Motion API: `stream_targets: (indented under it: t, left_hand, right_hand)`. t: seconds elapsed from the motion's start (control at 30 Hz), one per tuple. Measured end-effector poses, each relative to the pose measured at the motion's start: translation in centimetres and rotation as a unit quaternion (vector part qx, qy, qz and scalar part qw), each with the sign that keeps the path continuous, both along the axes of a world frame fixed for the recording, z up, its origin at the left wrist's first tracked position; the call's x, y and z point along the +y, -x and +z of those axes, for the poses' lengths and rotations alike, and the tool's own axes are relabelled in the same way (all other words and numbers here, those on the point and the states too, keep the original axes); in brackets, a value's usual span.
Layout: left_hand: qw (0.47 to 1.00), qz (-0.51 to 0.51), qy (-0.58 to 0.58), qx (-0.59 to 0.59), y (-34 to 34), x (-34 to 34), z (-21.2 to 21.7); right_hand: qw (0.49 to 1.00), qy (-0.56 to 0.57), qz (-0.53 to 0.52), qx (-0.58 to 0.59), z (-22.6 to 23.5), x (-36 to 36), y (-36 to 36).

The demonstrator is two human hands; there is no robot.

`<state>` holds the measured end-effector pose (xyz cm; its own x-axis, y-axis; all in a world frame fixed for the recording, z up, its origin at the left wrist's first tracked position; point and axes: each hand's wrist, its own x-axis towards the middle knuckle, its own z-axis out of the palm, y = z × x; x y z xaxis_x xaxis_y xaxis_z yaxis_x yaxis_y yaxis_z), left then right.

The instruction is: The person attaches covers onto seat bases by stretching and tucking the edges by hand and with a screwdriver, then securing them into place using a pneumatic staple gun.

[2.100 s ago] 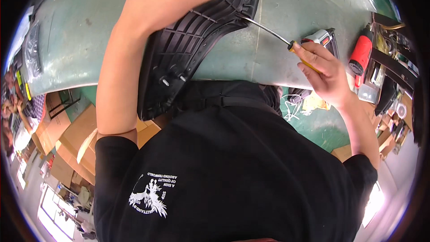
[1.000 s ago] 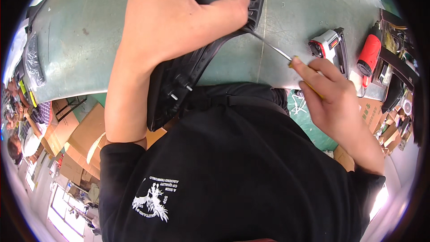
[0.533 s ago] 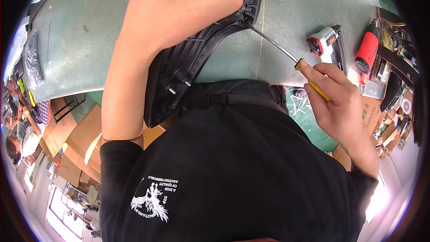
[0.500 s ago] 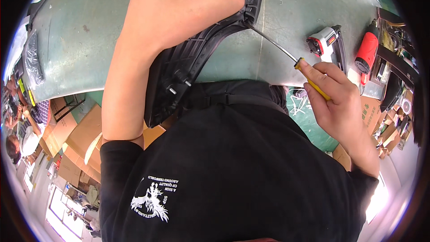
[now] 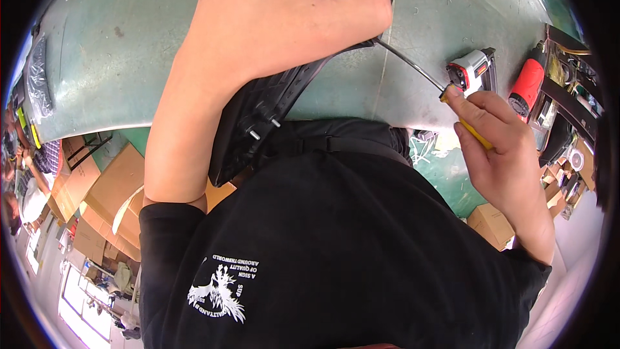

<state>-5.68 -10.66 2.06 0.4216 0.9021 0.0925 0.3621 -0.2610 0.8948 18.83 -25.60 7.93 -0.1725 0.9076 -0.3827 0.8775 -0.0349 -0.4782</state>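
A black moulded plastic part [image 5: 248,106] with ribs and several metal studs leans from the bench over its front edge, close against my body. Across its upper part lies my left hand [image 5: 278,19], closed over it with the thumb stretched along the right side; the other fingers are out of sight. My right hand [image 5: 497,136] is wrapped round the yellow handle of a screwdriver [image 5: 413,64]. The metal shaft points up and left, and its tip meets the part's edge just below my left thumb. The exact contact spot is hidden.
On the green bench [image 5: 116,64] at right lie a grey-and-black nail gun [image 5: 471,70] and a red heat gun [image 5: 528,84]. Small staples are scattered at the far side. A clear plastic bag [image 5: 40,84] lies at left; cardboard boxes [image 5: 113,190] stand below. Another person is at far left.
My left hand and the upper end of the black part have shifted right. The screwdriver and my right hand have moved slightly right and down, the tip still at the part's edge.
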Motion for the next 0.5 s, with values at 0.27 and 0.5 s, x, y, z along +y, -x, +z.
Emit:
stream_targets:
  t: [0.27, 0.5]
  left_hand:
    - [0.995, -0.015, -0.1, -0.007, 0.1, 0.4, -2.1]
    - [0.999, -0.008, -0.023, 0.021, -0.2, 0.6, -0.9]
  right_hand:
    - [0.998, 0.035, 0.037, -0.033, 1.4, 2.8, 0.2]
    - [0.998, 0.004, 0.065, -0.017, 1.1, 3.9, -0.3]
